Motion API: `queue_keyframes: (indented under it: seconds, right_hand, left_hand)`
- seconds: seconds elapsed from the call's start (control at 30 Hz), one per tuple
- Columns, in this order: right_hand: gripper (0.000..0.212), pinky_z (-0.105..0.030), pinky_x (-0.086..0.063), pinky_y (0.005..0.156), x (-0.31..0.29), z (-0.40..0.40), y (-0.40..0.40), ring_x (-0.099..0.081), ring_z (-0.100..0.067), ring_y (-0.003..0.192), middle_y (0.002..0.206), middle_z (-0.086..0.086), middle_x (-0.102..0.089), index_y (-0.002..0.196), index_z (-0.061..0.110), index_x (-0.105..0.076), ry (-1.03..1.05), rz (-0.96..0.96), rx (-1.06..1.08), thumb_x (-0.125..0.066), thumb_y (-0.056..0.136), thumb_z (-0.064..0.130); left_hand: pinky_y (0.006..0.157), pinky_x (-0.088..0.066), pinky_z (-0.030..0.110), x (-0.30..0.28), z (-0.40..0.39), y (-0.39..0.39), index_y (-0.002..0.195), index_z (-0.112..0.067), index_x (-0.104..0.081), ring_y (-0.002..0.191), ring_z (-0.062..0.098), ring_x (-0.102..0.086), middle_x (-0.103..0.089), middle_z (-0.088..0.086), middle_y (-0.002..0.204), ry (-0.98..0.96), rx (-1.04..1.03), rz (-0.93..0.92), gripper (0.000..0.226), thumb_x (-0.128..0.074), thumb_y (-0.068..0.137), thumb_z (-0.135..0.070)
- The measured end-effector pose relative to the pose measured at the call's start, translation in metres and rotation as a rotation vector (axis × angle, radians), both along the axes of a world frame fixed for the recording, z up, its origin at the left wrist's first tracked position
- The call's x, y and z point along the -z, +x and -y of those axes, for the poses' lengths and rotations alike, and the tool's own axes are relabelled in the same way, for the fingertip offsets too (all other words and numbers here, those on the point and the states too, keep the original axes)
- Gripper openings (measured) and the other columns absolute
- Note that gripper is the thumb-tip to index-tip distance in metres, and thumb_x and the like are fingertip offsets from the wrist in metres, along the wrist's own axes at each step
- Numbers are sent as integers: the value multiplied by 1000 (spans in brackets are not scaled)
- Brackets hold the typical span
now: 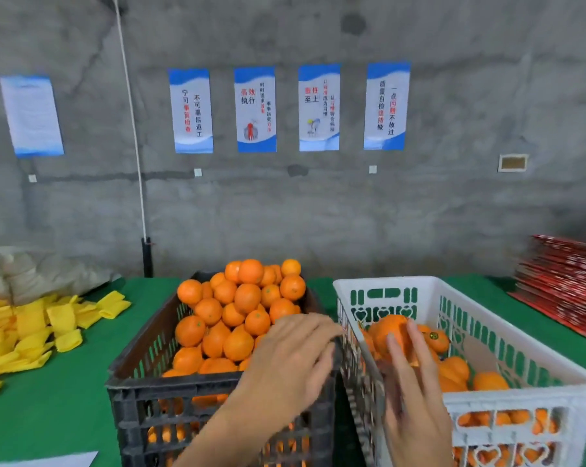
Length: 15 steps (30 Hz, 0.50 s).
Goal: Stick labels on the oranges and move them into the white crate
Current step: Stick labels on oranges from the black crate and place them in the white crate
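Note:
A black crate (170,382) stands in the middle of the table, heaped with oranges (247,298). To its right a white crate (487,318) holds several oranges, and one of them (436,340) shows a small green label. My right hand (413,392) reaches into the white crate, and its fingers wrap an orange (386,326) held above the ones lying there. My left hand (291,358) hovers over the black crate's right rim with fingers relaxed and spread. It holds nothing that I can see and looks blurred.
The crates stand on a green table cover (65,399). Yellow foam sleeves (32,325) lie piled at the left, behind them a plastic bag (32,267). A stack of red flat boxes (568,288) sits at the far right. A white sheet (49,460) lies at the front left edge.

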State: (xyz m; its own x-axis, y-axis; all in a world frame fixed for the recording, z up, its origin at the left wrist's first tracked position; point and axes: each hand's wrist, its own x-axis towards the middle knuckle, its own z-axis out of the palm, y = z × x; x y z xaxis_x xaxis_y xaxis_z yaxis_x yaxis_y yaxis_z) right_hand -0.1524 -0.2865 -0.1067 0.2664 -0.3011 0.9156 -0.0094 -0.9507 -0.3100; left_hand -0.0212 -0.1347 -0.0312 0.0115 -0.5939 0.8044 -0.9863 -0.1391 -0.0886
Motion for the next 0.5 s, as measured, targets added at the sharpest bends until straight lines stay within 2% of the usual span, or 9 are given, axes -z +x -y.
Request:
queue_keyframes:
  seconds: [0.07,0.1,0.17,0.27,0.33,0.4,0.5]
  right_hand:
    - [53,-26,-62,69,10,11,6,-58,-2,102,164,-2,-38,144,11,-59,9,-35,36,-66,92,14]
    - [48,-35,-63,65,17,14,11,-66,-12,94,160,-2,-44,140,12,-63,-6,-41,71,-64,93,18]
    - [43,-44,-61,76,29,14,18,-72,-26,91,149,-4,-57,129,13,-71,-45,-72,147,-55,92,29]
    - [40,-41,-47,90,41,7,23,-74,-28,100,134,-2,-68,116,17,-78,-164,-159,234,-53,89,32]
    - [39,-40,-43,90,45,11,24,-69,-26,109,129,-1,-72,111,18,-80,-234,-190,259,-53,87,31]
    - [40,-39,-39,90,48,18,24,-58,-22,116,128,0,-72,110,19,-80,-306,-215,267,-51,86,30]
    - [40,-38,-38,91,56,28,25,-54,-21,118,127,1,-72,109,19,-80,-374,-230,249,-49,86,28]
  left_hand:
    - [93,-47,33,-5,3,28,121,-25,-65,113,18,-62,-66,-8,121,77,-175,-205,22,-59,101,-30]
    - [93,-48,36,-6,1,45,123,-26,-64,116,19,-61,-65,-7,124,154,-270,-335,24,-59,101,-33]
    - [100,-47,39,-8,-5,79,132,-25,-59,125,25,-55,-56,2,135,384,-475,-574,35,-62,100,-40]
    - [114,-40,49,-9,-11,119,152,-27,-41,142,39,-38,-39,14,150,980,-793,-553,62,-66,98,-43]
    - [117,-38,47,-7,-14,136,161,-24,-28,147,41,-36,-32,15,161,1256,-808,-676,69,-62,103,-33]
    - [120,-34,47,-3,-12,147,163,-14,-26,147,43,-37,-35,18,163,1363,-779,-808,61,-53,108,-20]
    - [114,-43,46,-1,-6,157,163,-18,-26,143,42,-44,-37,18,159,1385,-787,-812,64,-57,106,-24]
